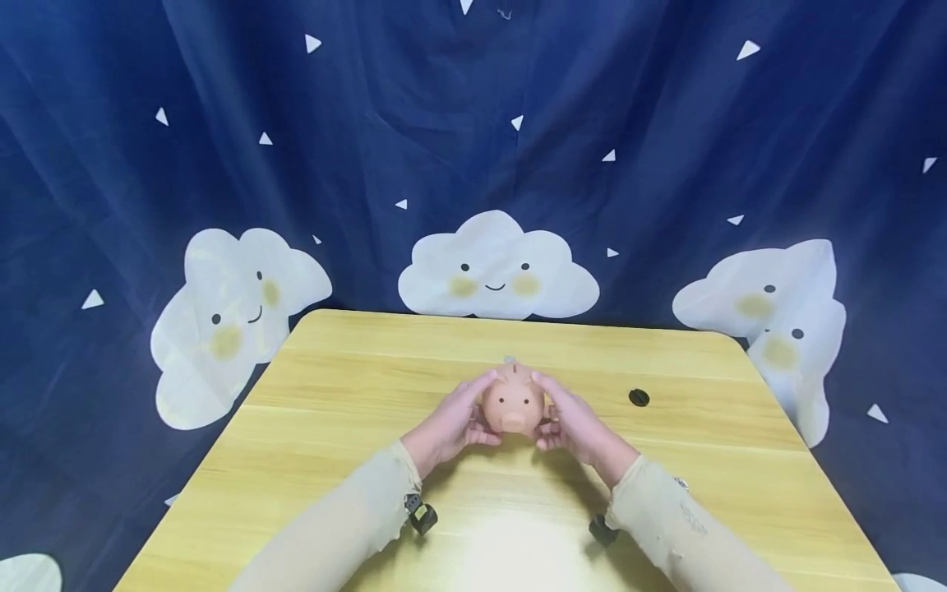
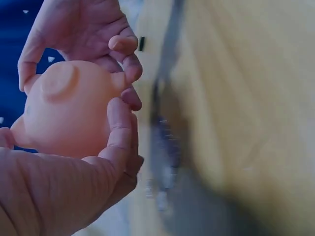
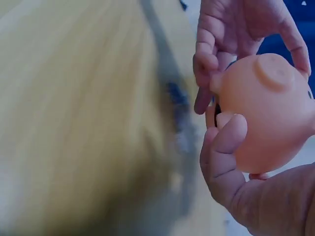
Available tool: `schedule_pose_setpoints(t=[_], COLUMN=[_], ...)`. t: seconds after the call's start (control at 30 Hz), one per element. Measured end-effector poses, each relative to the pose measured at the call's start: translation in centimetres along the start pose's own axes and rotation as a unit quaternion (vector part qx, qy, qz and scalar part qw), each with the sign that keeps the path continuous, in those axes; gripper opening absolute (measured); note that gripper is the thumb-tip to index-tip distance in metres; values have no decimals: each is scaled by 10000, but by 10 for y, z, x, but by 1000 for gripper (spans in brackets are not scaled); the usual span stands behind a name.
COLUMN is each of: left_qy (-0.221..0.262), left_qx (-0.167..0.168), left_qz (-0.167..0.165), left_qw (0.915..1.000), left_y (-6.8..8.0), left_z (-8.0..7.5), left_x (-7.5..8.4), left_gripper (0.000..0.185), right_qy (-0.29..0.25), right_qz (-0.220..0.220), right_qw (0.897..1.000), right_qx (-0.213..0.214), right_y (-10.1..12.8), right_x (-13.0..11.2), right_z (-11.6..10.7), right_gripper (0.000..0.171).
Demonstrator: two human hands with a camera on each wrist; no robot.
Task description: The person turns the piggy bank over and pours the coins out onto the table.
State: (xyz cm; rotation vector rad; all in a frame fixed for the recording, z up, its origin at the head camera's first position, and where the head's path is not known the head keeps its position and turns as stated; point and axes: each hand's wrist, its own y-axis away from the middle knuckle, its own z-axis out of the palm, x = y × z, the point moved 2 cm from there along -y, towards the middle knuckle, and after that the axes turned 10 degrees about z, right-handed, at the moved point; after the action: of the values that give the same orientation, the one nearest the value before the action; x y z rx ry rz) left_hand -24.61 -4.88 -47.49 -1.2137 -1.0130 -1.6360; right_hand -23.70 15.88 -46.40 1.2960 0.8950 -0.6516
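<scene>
A pink piggy bank (image 1: 513, 401) faces me at the middle of the table, a coin slot on top of its head. My left hand (image 1: 451, 423) grips it from the left, thumb and fingers curved round its side. From the other side my right hand (image 1: 583, 426) holds it the same way. The left wrist view shows the snout and rounded body of the piggy bank (image 2: 69, 115) between both hands. In the right wrist view, a dark opening shows at the underside of the piggy bank (image 3: 268, 115), partly hidden by fingers.
A small black round disc (image 1: 639, 398) lies on the wooden table (image 1: 370, 362) to the right. Just behind the piggy bank is a small greyish thing (image 1: 510, 359), mostly hidden. A dark blue curtain (image 1: 459, 123) with clouds hangs beyond the table's far edge.
</scene>
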Motion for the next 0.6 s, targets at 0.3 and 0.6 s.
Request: schedule_pose_setpoints(t=[0.3,0.6], left_qy=[-485,-109], left_qx=[135,-91], left_qz=[1807,827], left_qw=[9823,9965], left_y=[8,-2], left_z=[7,-5], left_x=[18,-15], left_gripper=[62,67], right_qy=[541,222], right_qz=[-2070,-964], right_qw=[9768,9951], right_qx=[104,53], right_y=[18,-3], right_x=[-13,14], right_z=[-1,-1], right_gripper=[66,70])
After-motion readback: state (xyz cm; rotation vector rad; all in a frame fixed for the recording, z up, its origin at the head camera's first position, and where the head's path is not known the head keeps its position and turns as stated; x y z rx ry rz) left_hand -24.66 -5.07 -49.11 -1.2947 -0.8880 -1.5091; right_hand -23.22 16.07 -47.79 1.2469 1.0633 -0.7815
